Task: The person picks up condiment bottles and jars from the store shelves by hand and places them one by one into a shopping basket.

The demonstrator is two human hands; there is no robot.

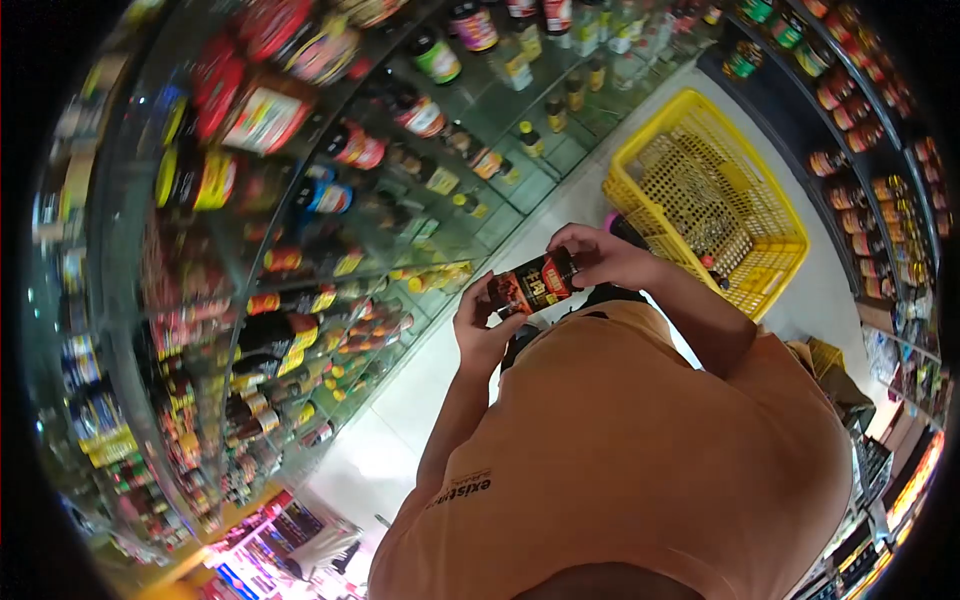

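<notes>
A small jar with a black, red and gold label (535, 286) is held sideways between my two hands, in front of the orange shirt. My left hand (480, 322) grips its left end, thumb along the lower edge. Around the right end of the jar are the curled fingers and thumb of my right hand (605, 257). The label faces up toward the camera.
Glass shelves (520, 185) crowded with jars and bottles fill the left side. A yellow plastic basket (785, 235), with a few small items inside, is on the pale floor (395, 400) beyond my right hand. Another jar shelf (800, 130) curves along the right.
</notes>
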